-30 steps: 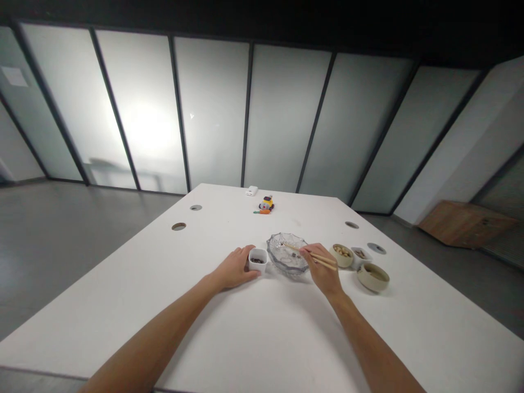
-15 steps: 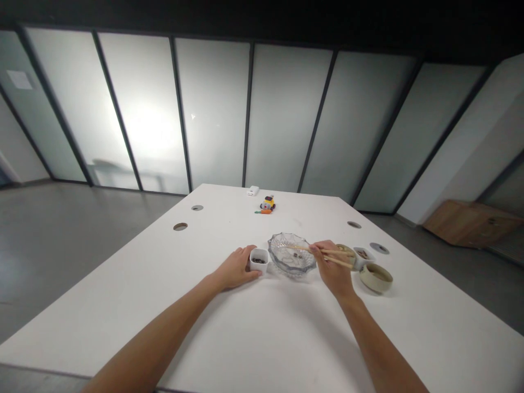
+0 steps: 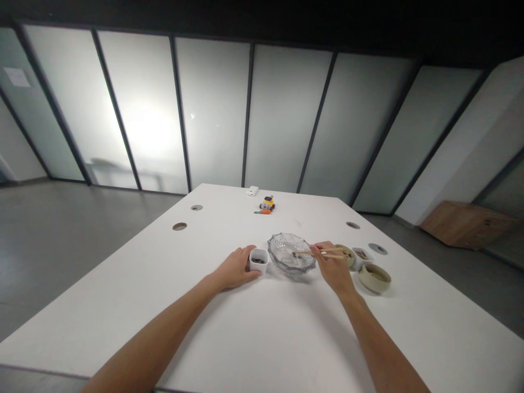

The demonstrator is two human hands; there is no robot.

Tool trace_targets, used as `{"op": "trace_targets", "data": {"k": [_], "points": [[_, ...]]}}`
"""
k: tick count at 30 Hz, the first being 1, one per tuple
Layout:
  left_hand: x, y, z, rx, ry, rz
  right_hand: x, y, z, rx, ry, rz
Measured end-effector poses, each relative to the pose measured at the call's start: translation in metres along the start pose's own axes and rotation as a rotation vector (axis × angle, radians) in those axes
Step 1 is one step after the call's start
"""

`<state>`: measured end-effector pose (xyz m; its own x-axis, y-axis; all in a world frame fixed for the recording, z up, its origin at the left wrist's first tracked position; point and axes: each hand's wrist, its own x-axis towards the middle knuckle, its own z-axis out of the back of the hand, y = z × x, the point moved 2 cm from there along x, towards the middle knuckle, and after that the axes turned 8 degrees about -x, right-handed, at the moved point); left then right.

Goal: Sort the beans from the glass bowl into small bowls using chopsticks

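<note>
My left hand (image 3: 236, 268) is wrapped round the side of a small white square cup (image 3: 258, 262) standing on the table. Small dark pieces (image 3: 257, 260) lie inside that cup. A clear cut-glass bowl (image 3: 282, 266) stands just right of it, with a few small dark bits in its bottom. My right hand (image 3: 332, 268) is closed on a pair of wooden chopsticks (image 3: 303, 252), whose tips reach down into the bowl near those bits. Whether the tips pinch a piece is too small to tell.
Right of my right hand stand a beige bowl (image 3: 374, 278), a white dish (image 3: 362, 256) with brownish pieces and another beige bowl (image 3: 347, 255), partly hidden. Farther back on the white table (image 3: 229, 338) are a yellow toy car (image 3: 267, 202), a toy carrot (image 3: 264, 212) and a white box (image 3: 252, 191).
The chopstick tips have come lower into the glass bowl and closer together. My left hand keeps its hold on the white cup.
</note>
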<state>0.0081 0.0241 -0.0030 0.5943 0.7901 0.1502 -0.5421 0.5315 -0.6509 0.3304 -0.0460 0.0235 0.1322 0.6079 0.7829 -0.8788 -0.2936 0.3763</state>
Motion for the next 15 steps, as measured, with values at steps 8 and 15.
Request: {"op": "trace_targets", "data": {"k": [8,15], "points": [[0.0004,0.0014,-0.0002,0.012,0.0,-0.006,-0.0003,-0.0018,0.0,0.011,0.013,-0.008],[0.0004,0.0031,-0.0009,0.006,0.004,-0.02,-0.0019,-0.0028,-0.0013,0.069,0.045,-0.021]]}}
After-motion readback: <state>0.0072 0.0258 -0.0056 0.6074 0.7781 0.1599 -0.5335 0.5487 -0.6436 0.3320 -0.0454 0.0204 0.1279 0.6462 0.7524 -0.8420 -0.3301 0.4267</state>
